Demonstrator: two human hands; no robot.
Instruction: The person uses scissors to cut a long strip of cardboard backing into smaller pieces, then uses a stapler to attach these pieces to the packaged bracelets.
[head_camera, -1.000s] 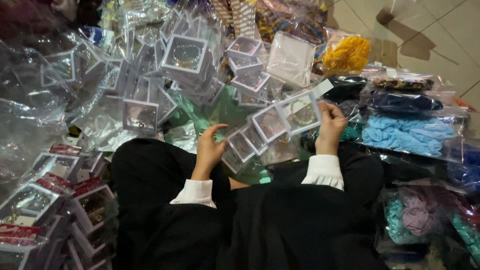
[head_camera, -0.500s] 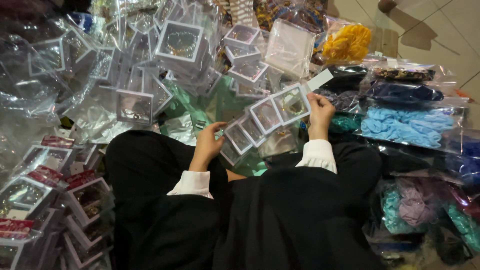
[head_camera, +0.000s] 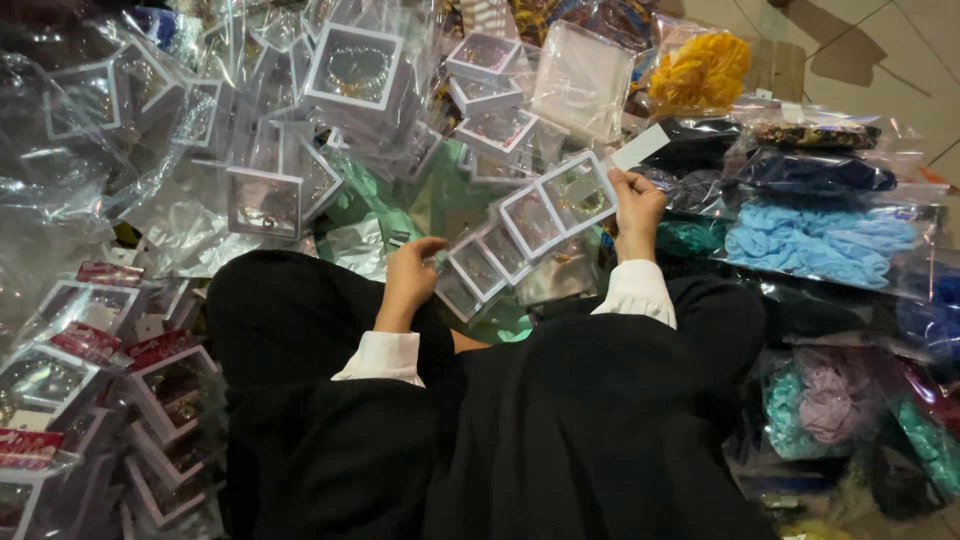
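Now we see the row of small white-framed clear boxes (head_camera: 520, 232) raised a little higher and tipped more steeply than a second ago, its upper end up by the right hand (head_camera: 636, 208) and its lower end down at the left hand (head_camera: 412, 275). The right hand is closed on the top corner of the row, thumb and fingers pinching just under a small white tag (head_camera: 640, 146) that sticks out above. The left hand curls around the bottom end, fingers bent in a narrow grip. The row hangs in the air between the two hands, above the lap in black cloth (head_camera: 560, 430). We judge the strip is being held taut and lifted for a look or a sort. Around it lie heaps of bagged framed boxes (head_camera: 265, 200) to the left and packets of blue scrunchies (head_camera: 810, 240) to the right.
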